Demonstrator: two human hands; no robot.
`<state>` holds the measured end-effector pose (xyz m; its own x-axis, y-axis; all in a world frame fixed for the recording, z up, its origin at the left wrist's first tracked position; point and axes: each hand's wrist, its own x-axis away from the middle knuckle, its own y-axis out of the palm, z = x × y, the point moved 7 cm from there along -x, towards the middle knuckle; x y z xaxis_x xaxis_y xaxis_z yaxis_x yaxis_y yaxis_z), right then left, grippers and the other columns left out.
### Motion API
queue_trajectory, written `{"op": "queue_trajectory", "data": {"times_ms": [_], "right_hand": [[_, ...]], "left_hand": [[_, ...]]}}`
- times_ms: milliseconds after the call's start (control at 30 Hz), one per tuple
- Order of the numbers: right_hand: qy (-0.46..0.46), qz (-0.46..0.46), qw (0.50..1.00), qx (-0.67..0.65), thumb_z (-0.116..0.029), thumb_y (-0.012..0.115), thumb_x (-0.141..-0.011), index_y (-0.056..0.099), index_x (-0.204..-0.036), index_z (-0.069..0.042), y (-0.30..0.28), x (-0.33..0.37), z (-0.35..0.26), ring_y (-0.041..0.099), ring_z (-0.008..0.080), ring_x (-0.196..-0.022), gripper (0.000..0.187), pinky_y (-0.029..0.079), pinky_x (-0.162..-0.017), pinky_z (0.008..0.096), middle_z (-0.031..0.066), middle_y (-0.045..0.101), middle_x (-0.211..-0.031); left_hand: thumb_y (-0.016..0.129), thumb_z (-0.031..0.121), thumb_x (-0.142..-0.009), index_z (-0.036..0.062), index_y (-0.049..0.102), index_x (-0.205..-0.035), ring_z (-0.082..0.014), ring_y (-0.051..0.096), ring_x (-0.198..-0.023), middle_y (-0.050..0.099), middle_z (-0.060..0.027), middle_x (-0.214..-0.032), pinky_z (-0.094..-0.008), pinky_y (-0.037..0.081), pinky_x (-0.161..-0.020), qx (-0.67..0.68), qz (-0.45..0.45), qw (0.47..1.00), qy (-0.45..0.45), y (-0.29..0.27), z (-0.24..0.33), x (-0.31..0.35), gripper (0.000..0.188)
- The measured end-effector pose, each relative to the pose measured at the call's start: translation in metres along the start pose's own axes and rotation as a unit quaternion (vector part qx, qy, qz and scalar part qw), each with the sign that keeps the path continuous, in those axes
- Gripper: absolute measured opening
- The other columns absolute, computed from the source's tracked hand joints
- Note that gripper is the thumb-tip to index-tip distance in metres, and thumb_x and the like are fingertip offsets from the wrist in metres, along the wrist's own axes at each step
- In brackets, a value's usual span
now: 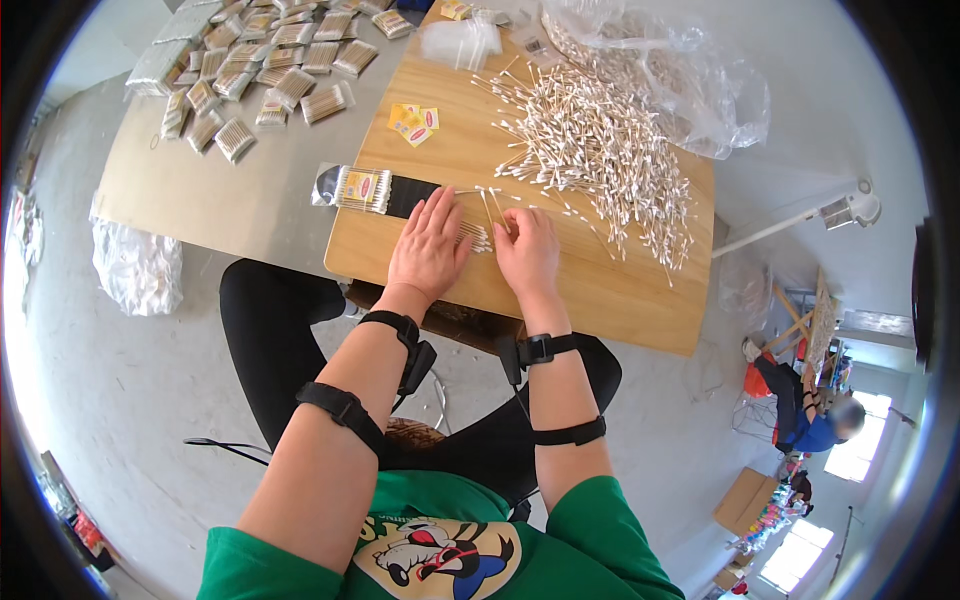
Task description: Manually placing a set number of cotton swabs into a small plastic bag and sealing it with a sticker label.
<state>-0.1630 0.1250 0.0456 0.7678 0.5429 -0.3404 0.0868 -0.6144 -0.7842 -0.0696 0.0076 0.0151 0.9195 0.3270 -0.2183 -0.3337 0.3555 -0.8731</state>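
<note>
My left hand [430,243] lies flat on the wooden board with its fingers stretched out, over a small row of cotton swabs [473,236] whose white tips show beside the thumb. Just right of it, my right hand [528,252] is closed, thumb and forefinger pinching at a few loose cotton swabs [491,203]; its other fingers curl out of sight. Beyond my left fingertips, a black strip [410,195] runs to a clear packet of swabs [362,188] with a yellow label. A large heap of loose cotton swabs [600,140] spreads over the board's right side.
Many filled swab packets [290,85] lie on the grey table [200,190] at the far left. Small yellow cards [414,122] and clear empty bags [460,42] rest on the board. A big plastic bag [690,80] sits behind the heap. Another person [805,405] sits far right.
</note>
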Motion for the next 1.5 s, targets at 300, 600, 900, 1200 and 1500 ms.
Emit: {"op": "queue_trajectory", "data": {"times_ms": [300, 600, 900, 1200, 1500], "right_hand": [[-0.028, -0.022, 0.999, -0.003, -0.004, 0.071, -0.08, 0.067, -0.085, -0.008, 0.002, -0.002, 0.009, 0.06, 0.031, -0.086, 0.007, 0.05, -0.073, 0.0419, 0.0087, 0.06, -0.086], [-0.075, -0.012, 0.996, -0.035, -0.004, 0.072, -0.08, 0.071, -0.083, -0.009, 0.01, -0.008, -0.004, 0.061, 0.0297, -0.079, 0.006, 0.051, -0.07, 0.0407, 0.0068, 0.062, -0.08], [0.032, -0.003, 0.997, -0.071, -0.006, 0.072, -0.08, 0.068, -0.085, -0.006, 0.014, -0.018, 0.022, 0.063, 0.0298, -0.077, 0.007, 0.051, -0.068, 0.0403, 0.0091, 0.062, -0.085], [0.097, -0.065, 0.979, -0.166, -0.009, 0.07, -0.084, 0.066, -0.085, -0.004, 0.018, -0.027, 0.039, 0.063, 0.0329, -0.076, 0.006, 0.051, -0.068, 0.0422, 0.0116, 0.064, -0.082], [-0.035, -0.06, 0.997, -0.031, -0.011, 0.069, -0.084, 0.069, -0.083, -0.006, 0.029, -0.043, 0.009, 0.064, 0.0322, -0.081, 0.005, 0.051, -0.069, 0.0418, 0.0095, 0.066, -0.084]], "left_hand": [[0.043, 0.041, -0.1, 0.001, 0.042, -0.146, -0.0226, 0.028, -0.147, 0.032, -0.0118, -0.158, -0.0384, 0.021, -0.122, -0.048, -0.032, 0.998, -0.01, 0.007, 0.0, 0.0, 0.061], [0.044, 0.043, -0.1, 0.0027, 0.037, -0.149, -0.0213, 0.027, -0.148, 0.03, -0.0105, -0.159, -0.0381, 0.019, -0.122, -0.054, -0.032, 0.998, -0.011, 0.009, -0.002, 0.0, 0.064], [0.044, 0.043, -0.1, 0.0125, 0.041, -0.149, -0.0218, 0.028, -0.147, 0.03, -0.0097, -0.159, -0.0393, 0.019, -0.122, -0.046, -0.023, 0.999, -0.001, 0.005, 0.003, -0.001, 0.058], [0.045, 0.042, -0.1, 0.0107, 0.042, -0.148, -0.022, 0.029, -0.146, 0.034, -0.0092, -0.157, -0.0392, 0.02, -0.122, -0.042, -0.022, 0.999, -0.004, 0.008, 0.0, 0.0, 0.057], [0.046, 0.04, -0.1, 0.0091, 0.037, -0.15, -0.0233, 0.03, -0.146, 0.035, -0.01, -0.156, -0.0404, 0.022, -0.121, -0.031, -0.009, 0.999, -0.005, 0.005, -0.002, 0.001, 0.06]]}}
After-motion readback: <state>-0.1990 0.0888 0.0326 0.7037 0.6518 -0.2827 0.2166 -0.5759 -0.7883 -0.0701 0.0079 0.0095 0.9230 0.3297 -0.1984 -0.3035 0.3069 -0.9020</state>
